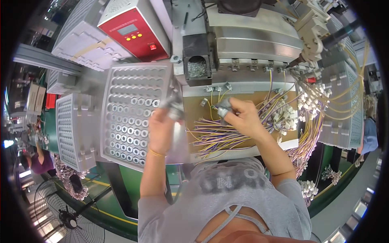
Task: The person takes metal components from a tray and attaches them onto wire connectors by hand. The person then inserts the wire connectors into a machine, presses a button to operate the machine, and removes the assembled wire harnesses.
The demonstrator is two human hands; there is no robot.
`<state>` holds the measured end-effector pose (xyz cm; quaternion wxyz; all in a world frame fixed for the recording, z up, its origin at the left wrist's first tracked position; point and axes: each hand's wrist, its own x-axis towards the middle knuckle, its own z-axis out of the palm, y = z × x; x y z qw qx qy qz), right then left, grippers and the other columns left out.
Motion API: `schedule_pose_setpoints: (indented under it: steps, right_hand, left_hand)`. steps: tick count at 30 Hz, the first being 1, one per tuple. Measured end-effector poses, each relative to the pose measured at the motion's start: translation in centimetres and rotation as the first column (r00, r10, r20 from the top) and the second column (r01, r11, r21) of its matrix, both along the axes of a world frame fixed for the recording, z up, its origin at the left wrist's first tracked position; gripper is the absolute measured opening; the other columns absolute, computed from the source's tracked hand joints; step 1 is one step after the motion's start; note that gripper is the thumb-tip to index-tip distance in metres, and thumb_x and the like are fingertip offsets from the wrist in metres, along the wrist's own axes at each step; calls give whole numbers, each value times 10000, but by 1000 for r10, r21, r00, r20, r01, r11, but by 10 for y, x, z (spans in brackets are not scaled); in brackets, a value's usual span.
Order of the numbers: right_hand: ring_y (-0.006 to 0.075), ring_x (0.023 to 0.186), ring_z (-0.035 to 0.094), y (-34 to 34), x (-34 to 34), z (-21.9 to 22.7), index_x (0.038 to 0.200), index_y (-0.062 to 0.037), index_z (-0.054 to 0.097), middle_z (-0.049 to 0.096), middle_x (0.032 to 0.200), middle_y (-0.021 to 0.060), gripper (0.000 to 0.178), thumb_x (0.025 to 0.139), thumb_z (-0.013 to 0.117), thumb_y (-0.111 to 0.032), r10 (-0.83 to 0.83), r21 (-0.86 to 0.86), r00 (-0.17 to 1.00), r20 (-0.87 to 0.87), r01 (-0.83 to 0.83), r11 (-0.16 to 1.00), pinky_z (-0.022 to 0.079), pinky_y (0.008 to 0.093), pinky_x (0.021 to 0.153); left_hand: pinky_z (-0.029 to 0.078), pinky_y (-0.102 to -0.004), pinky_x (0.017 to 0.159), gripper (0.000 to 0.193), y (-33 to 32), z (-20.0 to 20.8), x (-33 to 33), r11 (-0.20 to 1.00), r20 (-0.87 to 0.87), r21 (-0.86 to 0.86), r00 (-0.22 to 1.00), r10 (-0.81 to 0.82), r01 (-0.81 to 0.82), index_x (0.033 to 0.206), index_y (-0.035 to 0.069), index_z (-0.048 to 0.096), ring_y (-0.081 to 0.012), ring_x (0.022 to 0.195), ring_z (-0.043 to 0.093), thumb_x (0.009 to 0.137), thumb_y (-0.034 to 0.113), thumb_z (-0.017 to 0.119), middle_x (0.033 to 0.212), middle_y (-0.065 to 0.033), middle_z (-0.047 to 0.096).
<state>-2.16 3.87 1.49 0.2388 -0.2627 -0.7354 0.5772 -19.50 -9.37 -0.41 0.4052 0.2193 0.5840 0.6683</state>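
Note:
My left hand (161,127) is over the right edge of a pale plastic tray (156,75), its grey-covered fingertips smeared by motion; whether it holds anything is hidden by the blur. Round metal parts with holes (129,130) fill the tray's lower rows. Over the brown work board, my right hand (245,117) is closed in a pinch, grey covers on its thumb and finger. A thin wire (211,100) runs to its fingertips. Just beyond lie small metal pieces (204,102) with wires. A bundle of yellow and purple wires (219,135) spreads beneath the right hand.
A red-fronted control box (135,32) stands behind the tray. Next to it is a black holder (197,60) with an open cavity. A metal machine (259,42) spans the back, with wires hanging from its front. White connectors (283,117) pile up at right. Stacked trays (71,129) stand left.

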Motion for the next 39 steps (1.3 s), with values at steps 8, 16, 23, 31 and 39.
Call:
schedule_pose_setpoints:
  steps: [8,16,23,31,39]
  right_hand:
    - [15,508,403,-1,13,-1,675,7,530,489,545,-16,69,708,580,-25,67,-138,994,-83,-78,987,321,195,433]
    - [28,510,418,2,22,4,669,9,540,513,560,-4,54,685,585,-16,114,-79,991,-74,-120,990,342,203,443]
    - [48,457,409,2,25,5,644,10,523,478,507,33,79,624,591,-26,141,133,989,-42,-134,982,334,213,416]
    - [31,464,378,-14,12,18,636,7,486,436,495,-3,68,651,543,-28,82,24,995,55,-83,996,307,226,400]
    - [43,579,516,-1,11,11,811,20,564,564,645,13,92,763,523,-47,65,-201,997,44,-54,978,387,184,464]
  left_hand:
    - [452,-192,569,396,14,0,57,966,78,145,971,-226,213,1158,-18,473,-73,723,546,776,-3,580,929,-61,588]
    - [464,-196,586,376,13,9,64,951,32,186,966,-255,245,1143,-57,469,-102,793,545,777,-37,554,1019,-103,567]
    - [471,-214,587,330,14,14,68,923,-103,270,962,-255,274,1105,-95,486,-128,797,554,780,-57,528,1011,-133,567]
    - [474,-218,634,224,17,4,68,972,37,155,982,-187,179,1001,-21,580,-112,775,565,779,-5,557,981,-87,590]
    - [455,-214,549,248,32,7,73,922,415,345,853,-317,175,1054,14,550,-117,745,550,823,104,540,1073,-65,536]
